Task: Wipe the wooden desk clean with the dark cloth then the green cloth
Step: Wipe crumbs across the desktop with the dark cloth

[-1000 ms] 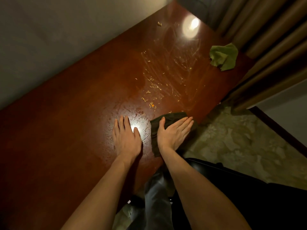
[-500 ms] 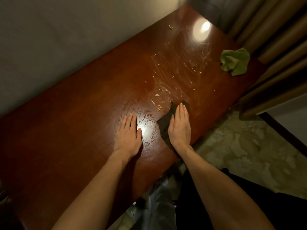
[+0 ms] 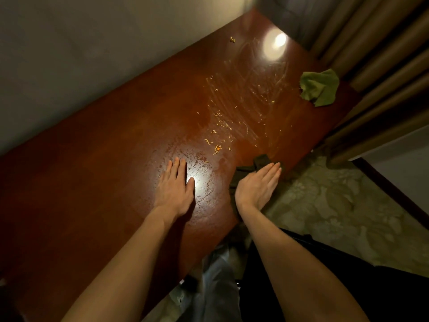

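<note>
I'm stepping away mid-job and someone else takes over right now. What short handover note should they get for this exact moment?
Left hand: open, flat on the wooden desk, holding nothing.
Right hand: open, straight fingers pressing the dark cloth at the desk's near edge.
Green cloth: crumpled at the far corner by the curtain, untouched.
Done: smeared wipe streaks show on the far half.
Left: orange crumbs lie scattered mid-desk; clear them with the dark cloth, then go over with the green cloth.
</note>
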Motion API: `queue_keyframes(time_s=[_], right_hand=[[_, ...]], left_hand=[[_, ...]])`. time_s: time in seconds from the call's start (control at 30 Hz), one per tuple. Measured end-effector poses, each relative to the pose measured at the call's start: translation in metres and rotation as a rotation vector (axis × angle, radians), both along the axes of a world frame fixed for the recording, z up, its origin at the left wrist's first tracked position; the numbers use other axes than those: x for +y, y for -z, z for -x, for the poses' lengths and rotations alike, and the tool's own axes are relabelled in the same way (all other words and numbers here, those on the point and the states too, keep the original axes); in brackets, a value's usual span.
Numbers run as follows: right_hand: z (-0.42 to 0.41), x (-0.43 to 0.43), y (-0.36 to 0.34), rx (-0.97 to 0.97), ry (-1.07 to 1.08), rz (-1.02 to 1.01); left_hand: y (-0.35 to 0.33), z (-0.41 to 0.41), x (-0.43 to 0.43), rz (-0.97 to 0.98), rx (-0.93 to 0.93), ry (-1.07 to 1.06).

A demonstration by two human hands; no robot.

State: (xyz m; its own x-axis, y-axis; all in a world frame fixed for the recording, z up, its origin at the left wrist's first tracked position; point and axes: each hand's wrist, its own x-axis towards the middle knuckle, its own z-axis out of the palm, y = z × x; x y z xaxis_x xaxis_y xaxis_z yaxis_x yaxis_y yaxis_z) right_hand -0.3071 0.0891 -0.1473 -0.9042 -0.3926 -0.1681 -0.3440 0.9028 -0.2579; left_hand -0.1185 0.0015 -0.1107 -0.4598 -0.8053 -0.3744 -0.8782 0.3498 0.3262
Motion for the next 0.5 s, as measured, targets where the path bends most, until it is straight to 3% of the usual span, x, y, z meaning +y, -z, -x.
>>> queue_keyframes(time_s=[0.2, 0.33, 0.4, 0.5], right_hand=[[0.010, 0.001, 0.007, 0.072, -0.199, 0.017], [-0.049, 0.022, 0.002, 0.085, -0.239, 0.011], [-0.088, 0.025, 0.000, 0.078, -0.382, -0.010], [-0.120, 0.021, 0.003, 0.064, -0.764, -0.036]], left_hand=[[-0.002, -0.009, -0.009, -0.058, -0.003, 0.058], [-0.012, -0.008, -0.009, -0.079, 0.040, 0.035], [-0.013, -0.008, -0.009, -0.081, 0.068, 0.009], [-0.013, -0.008, -0.010, -0.060, 0.114, -0.032]])
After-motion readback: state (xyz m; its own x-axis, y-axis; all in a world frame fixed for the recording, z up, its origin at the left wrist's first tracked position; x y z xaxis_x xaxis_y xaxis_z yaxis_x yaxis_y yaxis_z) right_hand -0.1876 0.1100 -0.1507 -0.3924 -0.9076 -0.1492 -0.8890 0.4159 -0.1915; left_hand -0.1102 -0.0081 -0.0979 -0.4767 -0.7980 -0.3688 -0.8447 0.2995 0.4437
